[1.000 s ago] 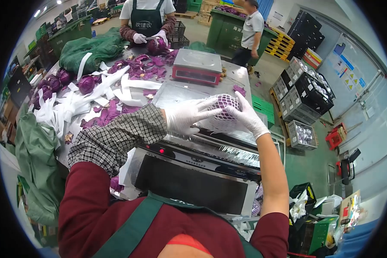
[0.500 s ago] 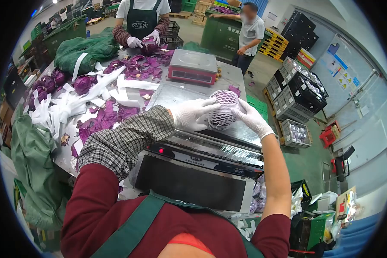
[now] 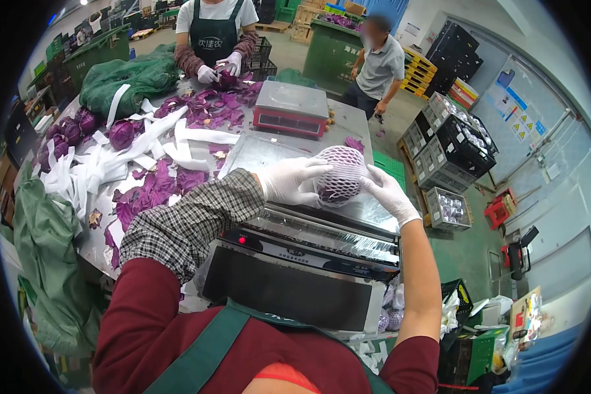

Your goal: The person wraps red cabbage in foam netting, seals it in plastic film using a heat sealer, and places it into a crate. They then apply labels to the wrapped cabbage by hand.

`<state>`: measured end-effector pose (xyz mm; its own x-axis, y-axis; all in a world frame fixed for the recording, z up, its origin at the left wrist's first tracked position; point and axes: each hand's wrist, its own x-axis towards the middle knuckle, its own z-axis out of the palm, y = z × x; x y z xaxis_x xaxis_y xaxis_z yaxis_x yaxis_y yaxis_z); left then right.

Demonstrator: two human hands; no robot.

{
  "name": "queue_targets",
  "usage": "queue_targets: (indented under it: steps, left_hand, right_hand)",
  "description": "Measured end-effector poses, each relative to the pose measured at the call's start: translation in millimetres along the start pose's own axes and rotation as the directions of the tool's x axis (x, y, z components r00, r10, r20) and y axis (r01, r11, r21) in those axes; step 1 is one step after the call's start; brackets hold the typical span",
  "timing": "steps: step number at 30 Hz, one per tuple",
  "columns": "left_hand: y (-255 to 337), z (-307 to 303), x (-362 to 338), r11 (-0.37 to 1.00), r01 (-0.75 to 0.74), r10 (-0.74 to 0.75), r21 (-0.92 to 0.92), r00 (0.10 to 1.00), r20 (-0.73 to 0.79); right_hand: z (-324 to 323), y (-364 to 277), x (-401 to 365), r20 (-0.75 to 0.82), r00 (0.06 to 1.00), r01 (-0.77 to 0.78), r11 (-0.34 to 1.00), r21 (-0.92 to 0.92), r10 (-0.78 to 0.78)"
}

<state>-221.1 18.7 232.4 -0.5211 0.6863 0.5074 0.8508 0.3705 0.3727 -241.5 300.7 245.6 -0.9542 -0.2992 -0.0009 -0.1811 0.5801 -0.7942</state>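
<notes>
A red cabbage [image 3: 341,176] in a white foam net sleeve is between my two gloved hands, above the metal top of the film wrapping machine [image 3: 308,255]. My left hand [image 3: 292,182] presses on its left side, fingers along the net. On the right side, my right hand [image 3: 389,195] grips it with thumb and fingertips. Dark purple leaf shows through the mesh, most plainly at the lower front. Clear film lies across the machine's roller in front of the cabbage, and a red light glows at its left end.
A red-sided scale [image 3: 291,108] stands behind the machine. White foam sleeves [image 3: 98,167], loose purple leaves [image 3: 152,197], bare cabbages [image 3: 121,134] and a green net sack [image 3: 130,82] cover the left. Across the table a co-worker handles another cabbage [image 3: 224,80]. Crates [image 3: 450,148] are stacked at right.
Both my hands stay on the netted cabbage, which has shifted and turned slightly. The person standing at the back right has lowered an arm from the green bin and turned.
</notes>
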Motion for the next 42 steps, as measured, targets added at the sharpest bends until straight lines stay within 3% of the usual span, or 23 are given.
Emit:
queue_targets:
  steps: [4,6,8,10,12,13,16,18,22,24,25,26,28,30,32,33,34,35,37,38,39,40,42]
  left_hand:
    - [-5,-4,-7,0.998,0.026,-0.020,0.057,0.994,-0.107]
    - [0,-21,-24,0.981,0.053,-0.013,0.184,0.977,-0.214]
    - [-7,-36,-61,0.913,0.234,-0.183,0.334,0.967,-0.177]
    - [-3,-43,-96,0.728,0.453,-0.565,0.514,0.821,0.077]
    - [6,-39,-114,0.644,0.501,-0.706,0.579,0.680,0.196]
    - [7,-37,-111,0.613,0.525,-0.747,0.591,0.628,0.218]
    - [16,-32,-90,0.540,0.563,-0.824,0.626,0.504,0.259]
    - [21,-28,-82,0.547,0.595,-0.831,0.589,0.468,0.300]
    - [-11,2,-89,0.646,0.634,-0.762,0.425,0.568,0.311]
    - [1,-12,-84,0.449,0.893,-0.786,-0.041,0.415,0.459]
    - [2,-18,-88,0.247,0.875,-0.716,-0.416,0.454,0.530]
    - [5,-23,-97,-0.033,0.716,-0.639,-0.697,0.521,0.566]
    - [36,-47,-105,0.024,0.468,-0.573,-0.884,0.731,0.371]
    - [47,-78,-94,0.047,0.204,-0.598,-0.978,0.790,0.136]
    - [26,-76,-65,0.026,-0.234,-0.322,-0.972,0.919,-0.230]
    - [18,-75,-39,0.111,-0.273,-0.388,-0.956,0.874,-0.294]
    - [3,-68,-9,0.362,-0.082,-0.540,-0.928,0.794,-0.281]
    - [-15,-48,8,0.547,0.123,-0.608,-0.828,0.739,-0.292]
    - [-47,-5,21,0.365,0.398,-0.619,-0.842,0.779,0.100]
    - [-75,26,16,0.597,0.458,-0.513,-0.659,0.849,0.125]
    - [-70,35,16,0.598,0.553,-0.504,-0.580,0.822,0.265]
    - [-56,34,16,0.577,0.425,-0.379,-0.697,0.896,0.232]
    - [-43,27,27,0.749,0.394,-0.361,-0.533,0.917,0.171]
  right_hand:
    - [-8,-10,-15,-0.087,0.992,0.076,0.988,-0.136,-0.089]
    - [-21,-25,-49,-0.200,0.935,0.201,0.904,-0.378,-0.291]
    - [-36,-2,-85,-0.193,0.930,0.167,0.827,-0.536,-0.313]
    - [-31,9,-119,-0.123,0.992,-0.116,0.716,-0.689,0.042]
    - [-9,31,-137,-0.128,0.987,-0.161,0.585,-0.795,0.098]
    - [1,37,-141,-0.146,0.985,-0.175,0.557,-0.812,0.096]
    - [13,16,-120,-0.169,0.881,-0.388,0.472,-0.791,0.441]
    - [16,10,-114,-0.161,0.874,-0.403,0.501,-0.766,0.458]
    - [21,31,-110,-0.178,0.899,-0.409,0.621,-0.669,0.401]
    - [30,47,-120,-0.287,0.941,-0.317,0.764,-0.562,0.179]
    - [24,49,-129,-0.221,0.949,-0.267,0.948,-0.175,0.226]
    - [17,49,-138,-0.137,0.961,-0.201,0.946,0.253,0.241]
    - [15,12,-163,-0.327,0.929,0.045,0.828,0.559,0.171]
    - [-13,-11,-168,-0.397,0.915,0.252,0.666,0.702,0.072]
    - [-29,-62,-139,-0.458,0.870,0.481,0.512,0.712,-0.182]
    - [-35,-56,-110,-0.566,0.812,0.525,0.606,0.597,-0.146]
    - [-40,-40,-79,-0.666,0.734,0.548,0.696,0.465,-0.133]
    - [-38,-23,-47,-0.606,0.790,0.379,0.850,0.365,-0.092]
    - [-20,19,-3,-0.354,0.934,0.161,0.937,0.311,-0.043]
    - [-9,36,8,-0.138,0.988,0.110,0.922,0.371,-0.063]
    - [4,45,7,-0.095,0.984,0.175,0.940,0.291,-0.153]
    - [16,49,8,-0.042,0.971,0.238,0.947,0.214,-0.235]
    - [26,36,14,0.014,0.976,0.206,0.933,0.294,-0.219]
